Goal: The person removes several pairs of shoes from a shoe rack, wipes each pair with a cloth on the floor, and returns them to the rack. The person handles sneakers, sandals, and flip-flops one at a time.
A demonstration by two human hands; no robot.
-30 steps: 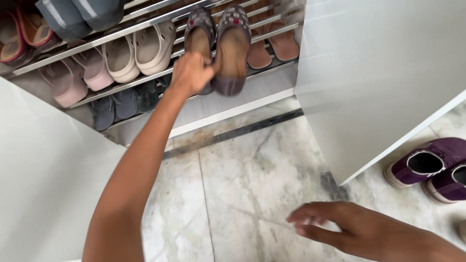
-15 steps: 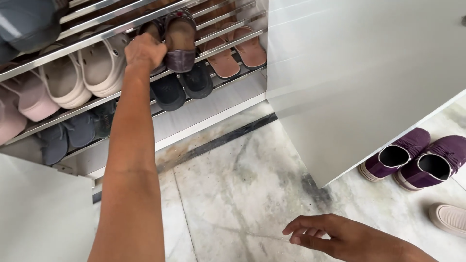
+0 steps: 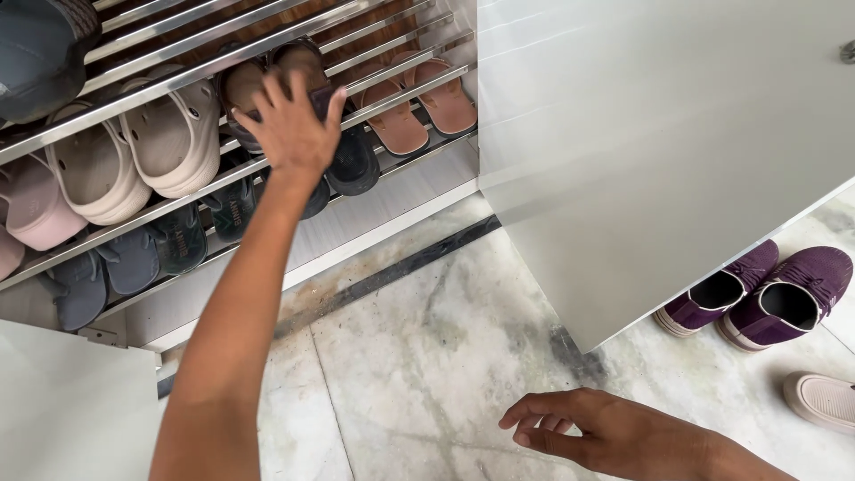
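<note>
Brown slippers [image 3: 267, 76] on rack [image 3: 178, 85] among sandals; left hand [image 3: 289, 129] spread over them, right hand [image 3: 606, 432] loosely open

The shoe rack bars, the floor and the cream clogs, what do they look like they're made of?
Shoe rack bars: likely polished steel, given the bright mirror-like glints. Floor: apparently marble or similar stone, pale with grey veining and tile seams. Cream clogs: probably moulded foam or rubber, matte, one piece with thick rounded edges.
</note>
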